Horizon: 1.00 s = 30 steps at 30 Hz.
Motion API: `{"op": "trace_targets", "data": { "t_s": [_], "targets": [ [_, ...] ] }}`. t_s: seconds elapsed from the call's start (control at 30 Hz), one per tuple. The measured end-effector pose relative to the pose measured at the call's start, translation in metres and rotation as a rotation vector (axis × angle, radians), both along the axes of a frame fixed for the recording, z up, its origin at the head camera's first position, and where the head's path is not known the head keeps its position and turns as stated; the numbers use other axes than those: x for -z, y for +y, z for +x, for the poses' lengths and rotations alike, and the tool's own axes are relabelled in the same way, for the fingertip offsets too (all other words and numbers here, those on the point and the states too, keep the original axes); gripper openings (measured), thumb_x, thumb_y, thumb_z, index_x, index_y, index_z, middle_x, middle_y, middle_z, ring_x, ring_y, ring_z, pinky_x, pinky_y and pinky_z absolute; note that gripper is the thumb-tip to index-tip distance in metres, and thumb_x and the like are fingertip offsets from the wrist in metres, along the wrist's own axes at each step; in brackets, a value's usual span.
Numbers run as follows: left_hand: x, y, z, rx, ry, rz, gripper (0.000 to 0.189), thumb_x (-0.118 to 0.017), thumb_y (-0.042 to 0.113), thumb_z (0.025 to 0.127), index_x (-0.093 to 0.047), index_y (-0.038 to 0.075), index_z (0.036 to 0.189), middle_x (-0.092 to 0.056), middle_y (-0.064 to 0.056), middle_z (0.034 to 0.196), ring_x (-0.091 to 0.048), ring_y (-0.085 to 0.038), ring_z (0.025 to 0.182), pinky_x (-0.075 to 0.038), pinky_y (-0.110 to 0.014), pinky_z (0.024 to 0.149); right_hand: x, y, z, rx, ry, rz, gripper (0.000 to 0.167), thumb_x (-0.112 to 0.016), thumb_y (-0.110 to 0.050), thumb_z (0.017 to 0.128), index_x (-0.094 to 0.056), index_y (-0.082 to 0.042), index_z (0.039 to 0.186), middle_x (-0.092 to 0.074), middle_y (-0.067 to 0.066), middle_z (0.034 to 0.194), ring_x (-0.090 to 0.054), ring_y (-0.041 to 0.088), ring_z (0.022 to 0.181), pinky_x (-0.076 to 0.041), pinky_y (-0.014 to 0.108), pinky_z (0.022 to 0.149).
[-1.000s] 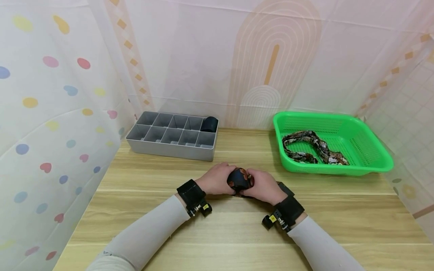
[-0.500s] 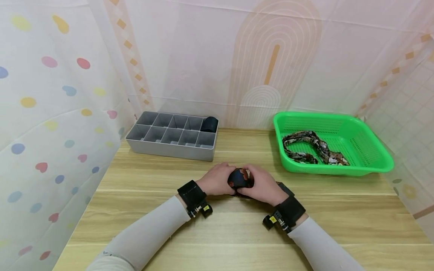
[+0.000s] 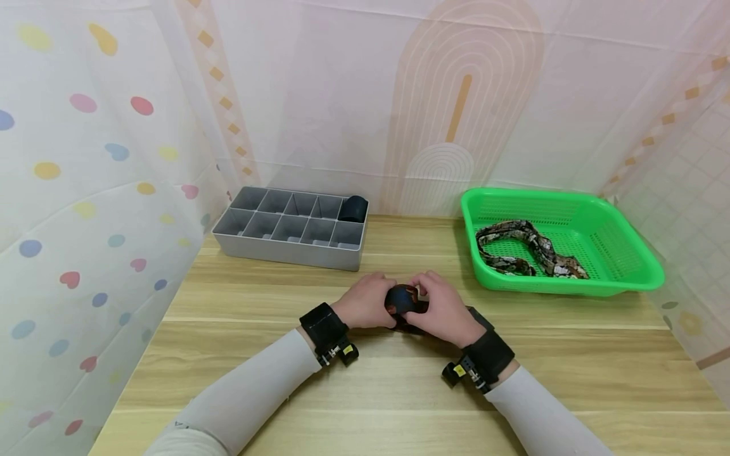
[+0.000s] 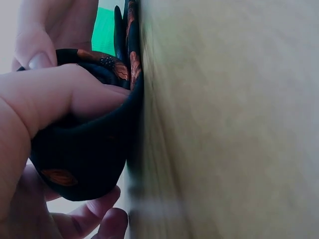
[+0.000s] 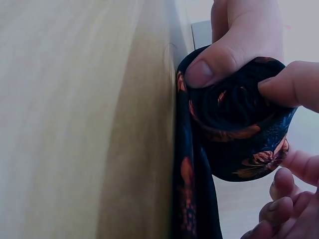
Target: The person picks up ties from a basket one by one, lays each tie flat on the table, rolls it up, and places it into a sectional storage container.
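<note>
A dark necktie with orange flowers (image 3: 401, 299) is wound into a roll that stands on the table between both hands. My left hand (image 3: 365, 303) grips the roll from the left, its thumb (image 4: 75, 92) pressed into the coil and its fingers (image 4: 107, 214) curled round the far side. With the thumb (image 5: 294, 84) on the coil's end and fingertips (image 5: 279, 211) at the far side, my right hand (image 3: 447, 310) holds the roll from the right. The flat tail (image 5: 192, 199) runs along the table beneath the right hand, partly hidden by it.
At the back left stands a grey divided box (image 3: 288, 253) with a rolled dark necktie (image 3: 353, 209) in its back right compartment. To the back right, a green basket (image 3: 570, 288) contains a long brown patterned strip of cloth (image 3: 536, 244). A printed curtain (image 3: 319, 95) hangs behind the table.
The fingers of my right hand have shifted on the roll, its forefinger lifting slightly off the top. The roll has turned a little; the left hand stays nearly in place.
</note>
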<state>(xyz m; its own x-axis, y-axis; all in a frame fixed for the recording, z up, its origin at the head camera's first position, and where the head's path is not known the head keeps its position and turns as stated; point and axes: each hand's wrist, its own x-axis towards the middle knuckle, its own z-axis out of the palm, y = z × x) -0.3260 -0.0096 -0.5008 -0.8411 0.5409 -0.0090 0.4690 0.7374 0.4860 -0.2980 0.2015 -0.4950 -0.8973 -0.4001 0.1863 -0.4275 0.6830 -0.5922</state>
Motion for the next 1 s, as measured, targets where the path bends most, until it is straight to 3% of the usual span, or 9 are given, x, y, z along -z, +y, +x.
{"op": "trace_targets", "data": {
  "t_s": [0.37, 0.63, 0.83, 1.0],
  "targets": [
    [-0.003, -0.004, -0.004, -0.053, -0.001, 0.048, 0.050, -0.090, 0.031, 0.068, -0.072, 0.014, 0.111, -0.060, -0.004, 0.101, -0.056, -0.020, 0.088, -0.052, -0.032, 0.074, 0.001, 0.004, -0.004, 0.034, -0.035, -0.006, 0.038, -0.082, -0.019, 0.078, -0.063, -0.014, 0.111, -0.056, 0.004, 0.095, -0.051, 0.020, 0.085, -0.043, 0.033, 0.074],
    [-0.008, -0.005, -0.003, -0.085, 0.055, 0.077, 0.055, -0.082, 0.036, 0.073, -0.070, 0.009, 0.119, -0.060, -0.005, 0.104, -0.056, -0.020, 0.090, -0.051, -0.032, 0.074, 0.003, 0.005, -0.007, 0.044, -0.020, 0.048, 0.042, -0.085, -0.023, 0.075, -0.066, -0.015, 0.112, -0.059, 0.002, 0.092, -0.052, 0.018, 0.078, -0.043, 0.031, 0.067],
    [-0.009, 0.000, 0.003, -0.032, 0.106, 0.134, 0.053, -0.081, 0.033, 0.072, -0.070, 0.009, 0.117, -0.062, -0.006, 0.103, -0.058, -0.021, 0.090, -0.052, -0.034, 0.076, 0.009, 0.004, -0.009, 0.017, 0.007, 0.147, 0.043, -0.092, -0.030, 0.072, -0.068, -0.016, 0.105, -0.064, 0.000, 0.089, -0.056, 0.016, 0.078, -0.048, 0.032, 0.070],
    [-0.006, 0.003, 0.006, 0.033, 0.092, 0.153, 0.052, -0.082, 0.032, 0.073, -0.069, 0.009, 0.117, -0.063, -0.005, 0.106, -0.059, -0.020, 0.094, -0.052, -0.035, 0.084, 0.014, 0.003, -0.007, 0.004, 0.014, 0.177, 0.048, -0.095, -0.034, 0.072, -0.070, -0.014, 0.106, -0.070, 0.003, 0.097, -0.063, 0.017, 0.088, -0.054, 0.036, 0.080]
  ]
}}
